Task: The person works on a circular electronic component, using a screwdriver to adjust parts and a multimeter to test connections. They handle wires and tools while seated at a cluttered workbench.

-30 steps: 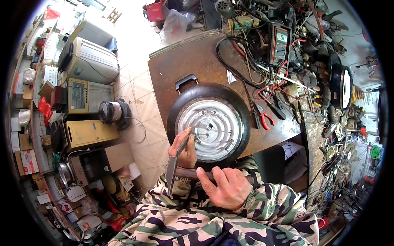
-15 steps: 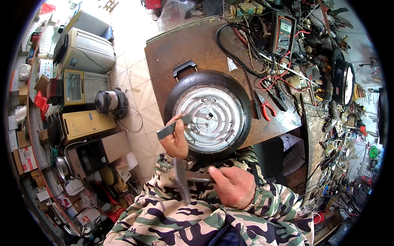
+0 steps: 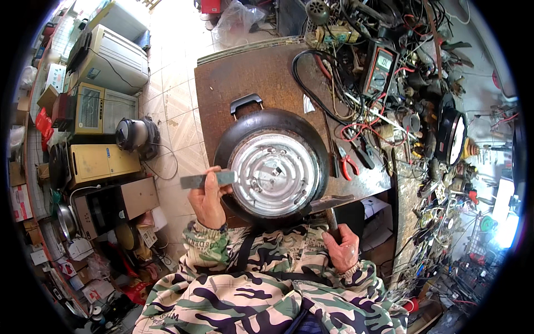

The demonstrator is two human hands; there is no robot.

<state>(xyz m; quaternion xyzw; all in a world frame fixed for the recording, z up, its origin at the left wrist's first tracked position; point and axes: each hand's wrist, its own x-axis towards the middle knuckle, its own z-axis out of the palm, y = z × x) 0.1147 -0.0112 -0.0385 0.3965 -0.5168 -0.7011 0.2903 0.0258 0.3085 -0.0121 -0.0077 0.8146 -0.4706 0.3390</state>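
An upturned black electric pan [image 3: 272,167] with a shiny ribbed metal base plate lies on the rusty brown workbench [image 3: 250,72]; its black handle [image 3: 246,103] points away from me. My left hand [image 3: 208,197] pinches a flat grey metal bar [image 3: 208,179] held level, its right end touching the plate's left rim. My right hand [image 3: 342,247] grips the wooden handle of a hammer [image 3: 332,205], whose dark head lies at the pan's lower right edge. Both sleeves are camouflage.
Red-handled pliers [image 3: 349,165], a multimeter [image 3: 380,67], black and red cables and small parts crowd the bench's right side. On the tiled floor to the left stand a dark rice cooker [image 3: 132,133], a yellow box [image 3: 100,161] and other appliances.
My left hand turned the metal bar from upright to level against the plate's left rim. My right hand moved with the hammer from the middle in front of me to the pan's lower right.
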